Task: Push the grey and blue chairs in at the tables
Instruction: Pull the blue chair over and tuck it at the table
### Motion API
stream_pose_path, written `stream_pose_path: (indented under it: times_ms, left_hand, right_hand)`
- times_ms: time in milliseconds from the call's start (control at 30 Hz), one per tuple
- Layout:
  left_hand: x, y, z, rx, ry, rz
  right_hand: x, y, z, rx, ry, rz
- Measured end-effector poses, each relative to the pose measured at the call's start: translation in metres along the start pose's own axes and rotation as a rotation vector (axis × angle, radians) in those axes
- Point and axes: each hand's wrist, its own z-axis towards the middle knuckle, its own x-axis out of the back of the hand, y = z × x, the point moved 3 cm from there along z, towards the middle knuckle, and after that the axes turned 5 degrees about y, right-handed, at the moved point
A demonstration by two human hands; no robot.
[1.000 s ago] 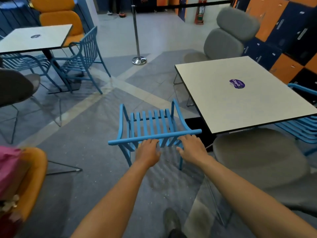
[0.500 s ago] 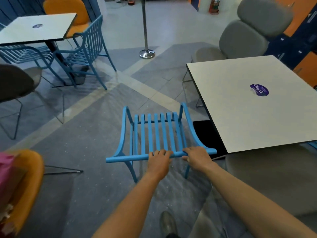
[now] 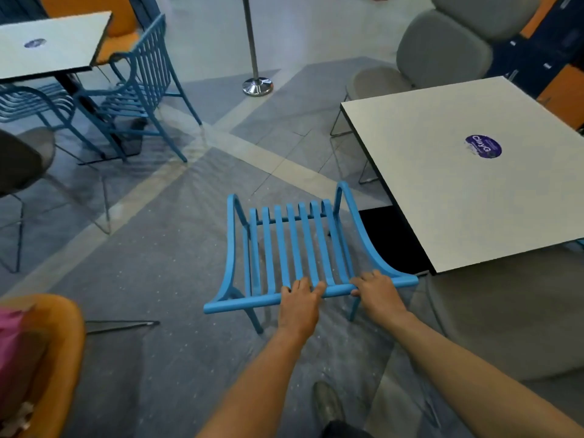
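Right at the near left corner of the white table (image 3: 458, 191), both hands grip the top rail of the blue chair (image 3: 294, 245). The left hand (image 3: 299, 306) has its fingers curled over the rail near its middle, and the right hand (image 3: 377, 295) is wrapped round the rail closer to its right end, thumb underneath. The chair faces away from the person, its slatted back leaning toward them, and stands on the open floor just left of the table, not under it. Its right arm runs close beside the table's left edge, next to the black base (image 3: 392, 238) beneath the top.

Left of the table and beyond the chair the grey floor is bare, crossed by a pale diagonal strip. At the table's far side a grey padded chair (image 3: 442, 52) sits with its seat near the edge. A second grey seat (image 3: 505, 317) lies at the table's near edge, just right of the hands. A chrome post (image 3: 256, 80) stands on the floor beyond the table's far left corner. Well to the left of the table are another white table (image 3: 53, 49), more blue chairs (image 3: 142, 86) and a dark seat (image 3: 22, 159). An orange seat (image 3: 60, 349) sits nearer, low on the left. A shoe (image 3: 327, 404) shows between the forearms.
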Motion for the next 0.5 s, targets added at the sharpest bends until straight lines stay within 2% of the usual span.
stream_pose_path:
  times_ms: [233,500]
  left_hand:
    - [0.002,-0.026,-0.032,-0.121,-0.033,0.023]
    - [0.013,-0.091,-0.088,-0.281,-0.062,0.028]
  right_hand:
    - [-0.014,-0.032,-0.038,-0.095,0.007,0.016]
    - [-0.03,-0.122,-0.096,-0.222,0.025,0.081]
